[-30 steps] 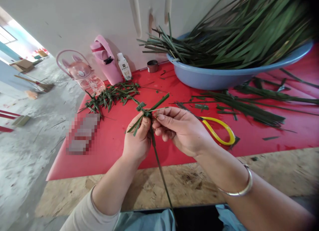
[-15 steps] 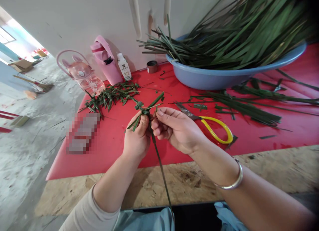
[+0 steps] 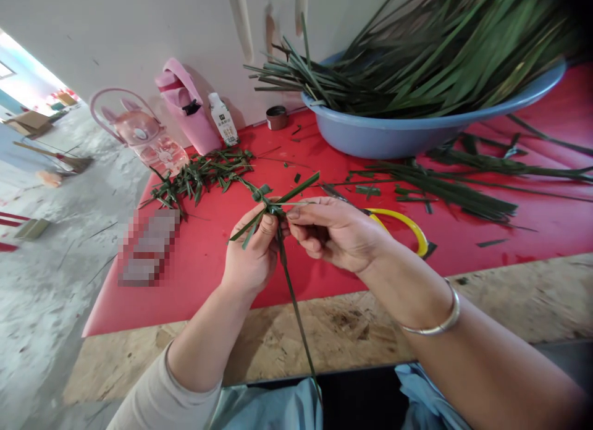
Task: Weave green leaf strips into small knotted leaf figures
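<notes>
My left hand [image 3: 248,254] is closed, thumb on top, around a small knotted piece of green leaf strips [image 3: 274,207] above the table. Several strip ends stick out of it, and one long strip [image 3: 296,306] hangs down toward my lap. My right hand [image 3: 345,232] is closed in a pinch at the right side of the knot; it grips a leaf strip, mostly hidden by the fingers. Scissors with yellow handles [image 3: 417,229] lie on the table behind my right hand, partly covered by it.
A blue basin [image 3: 384,136] heaped with long green leaves [image 3: 440,78] stands at the back right. Loose leaf strips [image 3: 463,192] lie before it. At the left are leaf pieces [image 3: 204,173], a clear pink bottle [image 3: 160,149], a pink pouch [image 3: 197,118], a white bottle [image 3: 225,121] and a blurred-out item [image 3: 151,244].
My right fingers have shifted slightly and press closer against the knot. A strip end now points further out to the upper right. The view has moved a little.
</notes>
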Motion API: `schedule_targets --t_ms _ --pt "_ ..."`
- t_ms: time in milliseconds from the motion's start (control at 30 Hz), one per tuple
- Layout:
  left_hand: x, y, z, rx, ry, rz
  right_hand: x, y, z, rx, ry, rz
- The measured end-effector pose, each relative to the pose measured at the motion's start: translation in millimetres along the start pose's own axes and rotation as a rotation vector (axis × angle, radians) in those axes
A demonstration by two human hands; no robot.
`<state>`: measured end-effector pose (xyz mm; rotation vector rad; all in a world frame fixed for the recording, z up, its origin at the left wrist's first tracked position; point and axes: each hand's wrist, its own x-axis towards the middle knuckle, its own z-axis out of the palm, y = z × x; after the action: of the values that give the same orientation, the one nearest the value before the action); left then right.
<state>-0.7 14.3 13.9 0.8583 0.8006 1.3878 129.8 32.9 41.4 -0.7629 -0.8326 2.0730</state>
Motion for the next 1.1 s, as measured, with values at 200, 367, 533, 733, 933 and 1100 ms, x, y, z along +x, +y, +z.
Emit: schedule_targets --t_ms 200,367,533,733,933,1100 --pt "-0.1 -1.8 0.5 -0.004 0.028 0.027 -0.1 -1.4 -1.8 0.052 0.009 0.06" --pt "-1.0 -1.3 1.9 -0.004 0.036 0.004 -0.9 -2.8 -0.5 0.075 0.01 0.107" --pt "-1.9 -1.4 -2.3 0.067 -0.011 0.018 -1.3 -3.3 0.1 0.098 0.01 0.127" --pt "-2.5 -3.3 -3.2 0.074 0.023 -0.009 -1.1 -2.2 -1.5 0.092 0.006 0.104" --pt "-1.9 -2.2 0.5 -0.01 -0.02 -0.05 -1.7 -2.3 -0.2 0.089 -0.003 0.093" --pt "-1.9 -1.1 1.5 -0.016 -0.002 -0.026 -2.4 -2.6 0.7 0.076 0.009 0.101"
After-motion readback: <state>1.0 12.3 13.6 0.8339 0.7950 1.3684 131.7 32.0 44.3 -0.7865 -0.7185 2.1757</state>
